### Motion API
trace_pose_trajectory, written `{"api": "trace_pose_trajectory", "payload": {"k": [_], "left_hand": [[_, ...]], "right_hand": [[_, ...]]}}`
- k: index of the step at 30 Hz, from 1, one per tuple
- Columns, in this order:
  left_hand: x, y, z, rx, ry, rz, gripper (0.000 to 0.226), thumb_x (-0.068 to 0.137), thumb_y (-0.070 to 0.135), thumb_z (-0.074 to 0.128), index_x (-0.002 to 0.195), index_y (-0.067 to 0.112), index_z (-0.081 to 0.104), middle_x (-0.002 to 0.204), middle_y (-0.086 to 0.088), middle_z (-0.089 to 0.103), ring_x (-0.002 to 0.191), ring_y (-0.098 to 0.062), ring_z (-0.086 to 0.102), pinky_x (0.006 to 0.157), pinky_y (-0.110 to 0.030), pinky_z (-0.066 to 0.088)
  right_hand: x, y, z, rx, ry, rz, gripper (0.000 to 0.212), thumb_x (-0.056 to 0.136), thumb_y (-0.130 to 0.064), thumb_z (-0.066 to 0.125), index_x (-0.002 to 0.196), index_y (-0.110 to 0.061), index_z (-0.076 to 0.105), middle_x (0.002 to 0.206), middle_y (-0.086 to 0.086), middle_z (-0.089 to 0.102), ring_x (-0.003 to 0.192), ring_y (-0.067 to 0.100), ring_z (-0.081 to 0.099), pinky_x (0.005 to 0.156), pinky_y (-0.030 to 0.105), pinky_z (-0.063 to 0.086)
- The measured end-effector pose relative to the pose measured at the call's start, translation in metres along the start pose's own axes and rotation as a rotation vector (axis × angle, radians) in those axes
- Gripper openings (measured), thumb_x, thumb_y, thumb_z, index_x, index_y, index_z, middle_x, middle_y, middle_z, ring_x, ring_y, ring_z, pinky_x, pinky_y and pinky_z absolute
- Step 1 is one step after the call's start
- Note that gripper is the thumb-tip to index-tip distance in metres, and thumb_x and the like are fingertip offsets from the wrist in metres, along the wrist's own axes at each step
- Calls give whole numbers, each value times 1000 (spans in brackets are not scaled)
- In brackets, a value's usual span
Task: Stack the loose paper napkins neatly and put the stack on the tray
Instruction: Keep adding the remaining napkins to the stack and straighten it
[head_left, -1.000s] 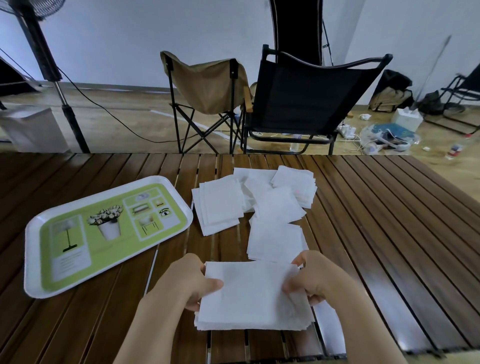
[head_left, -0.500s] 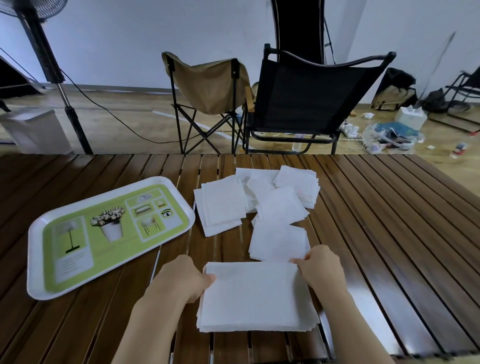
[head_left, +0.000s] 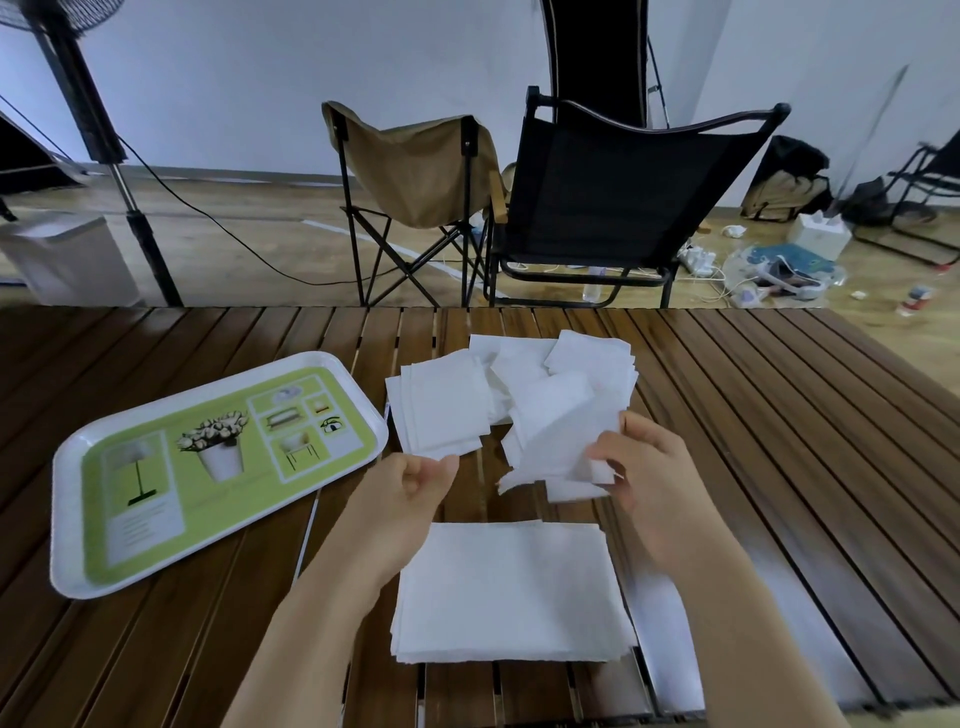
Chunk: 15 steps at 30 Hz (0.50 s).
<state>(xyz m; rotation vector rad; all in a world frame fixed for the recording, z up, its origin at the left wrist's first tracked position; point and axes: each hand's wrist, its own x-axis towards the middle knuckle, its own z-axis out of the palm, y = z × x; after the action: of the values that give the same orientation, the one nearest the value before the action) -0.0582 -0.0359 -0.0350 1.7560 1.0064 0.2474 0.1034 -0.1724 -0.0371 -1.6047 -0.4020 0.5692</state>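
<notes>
Both hands have left the squared stack of white paper napkins (head_left: 511, 590), which half a second ago they were tidying by its edges; it now lies alone on the near part of the dark brown slatted wooden tabletop (head_left: 779, 415), its soft, slightly ragged layers showing along the front edge. The right hand (head_left: 647, 478) has come up and pinches a small bunch of thin white napkins (head_left: 558, 441) between thumb and fingers, lifting them so they bend and droop toward the left, clear of the wood. How many sheets are in that bunch is hard to make out. The left hand (head_left: 410, 488) hovers beside the stack's far left corner, fingers curled loosely inward and holding nothing.

Farther back, the loose white paper napkins (head_left: 467, 410) lie in overlapping, skewed squares, one thicker pile at the left and a fanned group behind, partly hidden by the raised bunch. The white-rimmed rectangular plastic tray (head_left: 72, 582), with rounded corners and a green printed picture panel, sits to the left, bare of napkins.

Beyond the tabletop stand a tan fabric folding chair (head_left: 415, 166) and a black mesh folding chair (head_left: 623, 197); their lower legs are cut off by the table's far edge.
</notes>
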Motion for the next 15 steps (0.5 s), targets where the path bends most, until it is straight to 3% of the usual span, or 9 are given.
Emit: {"api": "trace_pose_trajectory", "payload": {"k": [3, 5, 7, 9, 13, 15], "left_hand": [[-2, 7, 2, -312, -206, -157, 62, 88, 56, 45, 132, 12, 48, 126, -7, 61, 111, -18, 61, 103, -35, 45], [-2, 11, 1, -601, -307, -247, 62, 85, 52, 52, 128, 7, 49, 120, -15, 64, 107, -23, 65, 96, -35, 50], [-2, 11, 0, -746, -368, -272, 62, 80, 47, 60, 124, 5, 53, 116, -16, 67, 105, -26, 66, 93, -36, 52], [-2, 10, 1, -797, -378, -241, 52, 79, 35, 66, 121, 5, 59, 112, -12, 71, 103, -23, 68, 89, -34, 55], [-4, 7, -4, -747, -307, -152, 44, 74, 19, 70, 117, 7, 64, 105, -5, 74, 98, -18, 70, 76, -26, 59], [-6, 5, -8, -636, -265, -84, 43, 75, 18, 72, 117, 12, 63, 102, -2, 75, 96, -17, 71, 77, -28, 58]], "right_hand": [[-11, -15, -3, 202, -152, -24, 19, 75, 0, 58, 80, 14, 47, 81, 13, 51, 79, 28, 47, 72, 35, 41], [-21, -22, -4, 283, -261, -14, 5, 81, 8, 54, 77, 7, 56, 76, 12, 55, 73, 21, 54, 66, 25, 47], [-28, -24, -6, 303, -366, 4, 8, 76, 3, 58, 82, 8, 58, 79, 12, 56, 73, 20, 54, 65, 24, 47], [-32, -25, -7, 267, -442, 38, 34, 70, -2, 60, 97, 17, 53, 89, 18, 55, 80, 28, 52, 72, 31, 46], [-38, -28, -9, 111, -498, 115, 30, 67, 1, 64, 96, 6, 63, 97, 19, 69, 88, 26, 66, 79, 33, 54], [-37, -27, -8, 78, -482, 166, 44, 64, -1, 72, 103, 8, 55, 105, 22, 67, 92, 30, 65, 85, 40, 50]]}}
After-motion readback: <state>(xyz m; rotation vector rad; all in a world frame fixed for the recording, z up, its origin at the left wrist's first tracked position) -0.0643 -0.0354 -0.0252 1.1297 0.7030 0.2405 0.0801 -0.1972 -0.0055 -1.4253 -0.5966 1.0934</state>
